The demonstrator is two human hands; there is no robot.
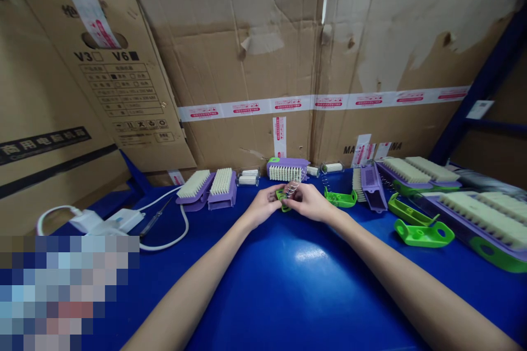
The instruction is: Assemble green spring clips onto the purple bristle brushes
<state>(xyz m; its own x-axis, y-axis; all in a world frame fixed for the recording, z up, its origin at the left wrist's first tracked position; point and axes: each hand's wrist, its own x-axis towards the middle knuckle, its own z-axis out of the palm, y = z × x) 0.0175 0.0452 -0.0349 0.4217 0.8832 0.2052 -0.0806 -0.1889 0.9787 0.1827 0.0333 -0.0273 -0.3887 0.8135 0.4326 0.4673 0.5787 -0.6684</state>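
My left hand (262, 208) is closed on a small green plastic part (283, 195), which is largely hidden by the fingers. From the other side my right hand (313, 203) grips a coiled metal spring (292, 188) against that part. Both hands meet above the blue table, just in front of a purple brush (288, 169) with cream bristles and a green end. Right of my right hand lies a green plastic bracket (341, 198), with another spring (326, 184) beside it.
Two purple brushes (222, 186) lie left, near clear-cased white rolls (248, 177). A white cable (187, 225) and a screwdriver (154, 219) are farther left. More green brackets (424, 233) and large brushes (489, 216) lie right. Cardboard (247, 66) walls the back.
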